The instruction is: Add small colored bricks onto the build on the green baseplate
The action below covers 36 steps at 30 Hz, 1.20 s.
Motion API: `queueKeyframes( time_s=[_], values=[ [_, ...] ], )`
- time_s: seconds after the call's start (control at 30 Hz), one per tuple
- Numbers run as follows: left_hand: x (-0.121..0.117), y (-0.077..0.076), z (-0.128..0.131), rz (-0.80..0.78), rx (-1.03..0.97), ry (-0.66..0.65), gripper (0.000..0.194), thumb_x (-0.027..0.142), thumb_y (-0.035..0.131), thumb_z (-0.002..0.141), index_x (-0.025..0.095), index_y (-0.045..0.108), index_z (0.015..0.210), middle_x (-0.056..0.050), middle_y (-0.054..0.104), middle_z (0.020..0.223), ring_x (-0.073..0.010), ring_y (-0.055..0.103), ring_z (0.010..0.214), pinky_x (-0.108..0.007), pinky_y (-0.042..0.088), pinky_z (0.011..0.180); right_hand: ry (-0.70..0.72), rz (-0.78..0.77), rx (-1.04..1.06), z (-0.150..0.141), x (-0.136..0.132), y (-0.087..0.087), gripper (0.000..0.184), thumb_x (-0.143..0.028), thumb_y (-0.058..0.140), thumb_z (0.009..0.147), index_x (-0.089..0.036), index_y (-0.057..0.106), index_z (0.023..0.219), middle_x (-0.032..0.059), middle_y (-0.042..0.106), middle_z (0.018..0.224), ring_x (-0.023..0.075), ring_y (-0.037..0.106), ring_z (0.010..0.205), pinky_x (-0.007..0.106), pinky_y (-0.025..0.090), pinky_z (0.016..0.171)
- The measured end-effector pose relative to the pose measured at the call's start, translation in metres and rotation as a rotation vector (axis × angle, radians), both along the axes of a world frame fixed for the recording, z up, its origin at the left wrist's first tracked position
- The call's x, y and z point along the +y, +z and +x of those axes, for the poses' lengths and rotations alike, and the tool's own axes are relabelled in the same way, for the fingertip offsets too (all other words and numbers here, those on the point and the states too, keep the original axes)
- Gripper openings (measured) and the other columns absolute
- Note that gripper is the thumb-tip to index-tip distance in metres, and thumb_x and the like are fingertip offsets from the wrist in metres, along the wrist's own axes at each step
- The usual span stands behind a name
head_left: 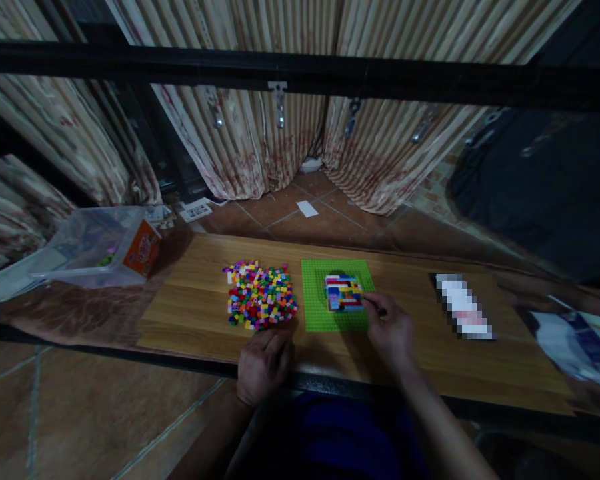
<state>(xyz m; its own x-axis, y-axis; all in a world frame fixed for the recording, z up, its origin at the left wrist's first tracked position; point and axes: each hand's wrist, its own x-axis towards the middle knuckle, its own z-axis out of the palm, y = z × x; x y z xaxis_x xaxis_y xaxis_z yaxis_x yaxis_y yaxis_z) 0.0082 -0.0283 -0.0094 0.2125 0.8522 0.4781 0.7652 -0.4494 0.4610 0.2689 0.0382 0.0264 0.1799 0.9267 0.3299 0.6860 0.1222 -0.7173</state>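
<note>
Green baseplate (pixel 314 319) low and right of centre in the head view, multicoloured brick block (pixel 344 293) on it, right hand (pixel 393 331) at the block's right edge, grip unclear, left hand (pixel 264 361) curled below loose bricks (pixel 261 297), any hold hidden, wooden tabletop (pixel 190 303) beneath.

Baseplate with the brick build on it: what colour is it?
The baseplate is bright green, seen best in the head view.

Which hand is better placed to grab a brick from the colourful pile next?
Probably the left hand: it sits beside the near edge of the loose brick pile. The right hand is farther off, at the brick build on the green baseplate.
</note>
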Motion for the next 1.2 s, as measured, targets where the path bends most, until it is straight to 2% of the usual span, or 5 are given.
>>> queueKeyframes(
  time_s=[0.13,0.33,0.53,0.77,1.2],
  values=[
    [0.000,-0.002,0.000,0.015,0.007,0.009,0.017,0.019,0.057,0.086,0.020,0.060,0.103,-0.004,0.068,0.091,-0.0176,0.063,0.082,-0.030,0.051,0.074,-0.041,-0.019,-0.003,0.005,0.005,-0.003,0.030,-0.043,0.052,0.085,-0.018,0.069,0.090,0.0088,0.072,0.090,0.0217,0.065,0.077,0.034,0.050,0.069],
    [0.000,-0.002,0.000,0.021,0.016,0.006,0.018,0.020,0.057,0.085,0.020,0.060,0.103,-0.003,0.069,0.091,-0.0177,0.063,0.082,-0.030,0.051,0.074,0.032,0.001,-0.062,-0.009,0.012,0.000,0.026,-0.038,0.050,0.086,-0.019,0.069,0.089,0.0086,0.071,0.091,0.0220,0.065,0.080,0.037,0.050,0.075],
    [0.000,-0.002,0.000,0.008,0.011,0.008,0.017,0.020,0.057,0.086,0.020,0.060,0.102,-0.004,0.068,0.091,-0.0181,0.063,0.082,-0.031,0.051,0.073,0.118,0.045,-0.190,-0.018,0.020,-0.004,0.024,-0.030,0.047,0.089,-0.020,0.068,0.089,0.0080,0.069,0.091,0.0217,0.063,0.082,0.036,0.048,0.077],
    [-0.001,0.000,0.000,-0.024,0.018,0.004,0.016,0.020,0.056,0.086,0.020,0.060,0.102,-0.004,0.068,0.089,-0.0184,0.062,0.082,-0.031,0.050,0.073,0.102,0.115,-0.304,-0.020,0.024,-0.009,0.023,-0.027,0.048,0.089,-0.021,0.069,0.083,0.0070,0.066,0.086,0.0218,0.057,0.083,0.035,0.045,0.078],
    [-0.001,-0.001,0.001,0.004,0.011,0.015,0.016,0.020,0.056,0.086,0.020,0.060,0.101,-0.004,0.068,0.089,-0.0177,0.063,0.081,-0.030,0.051,0.072,0.037,0.160,-0.179,-0.014,0.024,-0.018,0.023,-0.036,0.056,0.086,-0.020,0.072,0.090,0.0093,0.064,0.097,0.0235,0.056,0.095,0.039,0.046,0.087]
  ],
)
